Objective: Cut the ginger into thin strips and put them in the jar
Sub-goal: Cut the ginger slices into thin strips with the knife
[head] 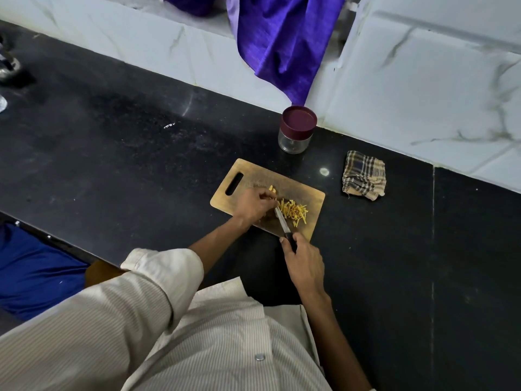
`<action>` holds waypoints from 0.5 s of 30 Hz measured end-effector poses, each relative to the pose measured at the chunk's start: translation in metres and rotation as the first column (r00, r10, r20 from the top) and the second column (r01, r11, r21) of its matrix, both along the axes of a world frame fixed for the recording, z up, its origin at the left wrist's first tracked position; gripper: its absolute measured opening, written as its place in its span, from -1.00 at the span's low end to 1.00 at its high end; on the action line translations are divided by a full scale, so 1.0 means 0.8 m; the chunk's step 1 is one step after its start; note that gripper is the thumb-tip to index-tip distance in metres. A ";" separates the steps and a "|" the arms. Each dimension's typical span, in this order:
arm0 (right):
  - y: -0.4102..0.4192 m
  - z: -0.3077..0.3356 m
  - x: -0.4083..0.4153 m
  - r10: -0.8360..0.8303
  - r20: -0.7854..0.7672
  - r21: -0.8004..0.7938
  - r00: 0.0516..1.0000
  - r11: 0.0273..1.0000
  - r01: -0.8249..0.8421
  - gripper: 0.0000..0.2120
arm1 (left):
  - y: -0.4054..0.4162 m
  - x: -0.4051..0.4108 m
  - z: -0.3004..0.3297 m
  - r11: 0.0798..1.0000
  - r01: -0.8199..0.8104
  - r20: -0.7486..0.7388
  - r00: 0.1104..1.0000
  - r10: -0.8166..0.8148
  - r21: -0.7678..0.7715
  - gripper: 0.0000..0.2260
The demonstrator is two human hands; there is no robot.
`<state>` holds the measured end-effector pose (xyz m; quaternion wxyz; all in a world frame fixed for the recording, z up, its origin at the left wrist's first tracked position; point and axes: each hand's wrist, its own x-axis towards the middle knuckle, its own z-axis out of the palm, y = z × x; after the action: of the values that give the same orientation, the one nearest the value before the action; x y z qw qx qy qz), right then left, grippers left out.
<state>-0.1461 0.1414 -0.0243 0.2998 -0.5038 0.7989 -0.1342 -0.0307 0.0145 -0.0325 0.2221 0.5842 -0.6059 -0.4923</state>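
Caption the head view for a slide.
Right hand slices ginger strips with a knife on a wooden board; left hand steadies; lidded jar waits.

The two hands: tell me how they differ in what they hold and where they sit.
The left hand lies on the cutting board, fingers curled over the ginger being cut; the right hand is off the board's near edge, above the black counter. The left hand steadies the ginger beside the pile of ginger strips; the right hand grips the knife by its black handle. Both are bare and busy with the cutting.
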 end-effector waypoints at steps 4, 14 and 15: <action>0.005 0.002 -0.003 0.008 0.001 -0.005 1.000 1.000 -0.008 -0.74 | -0.010 -0.003 -0.006 1.000 0.023 0.046 0.999 -0.022 -0.016 -0.95; 0.011 -0.008 -0.008 0.003 0.063 0.016 0.998 1.000 -0.004 -0.66 | -0.037 0.005 0.002 0.993 -0.107 -0.022 0.994 0.106 -0.041 -0.91; 0.010 -0.010 -0.009 -0.008 0.086 0.012 0.996 1.000 0.007 -0.65 | -0.039 0.009 0.002 0.990 -0.135 -0.014 0.991 0.135 -0.048 -0.90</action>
<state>-0.1531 0.1494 -0.0321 0.3363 -0.4926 0.7881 -0.1522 -0.0233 -0.0165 -0.0312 0.2723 0.6157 -0.5757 -0.4640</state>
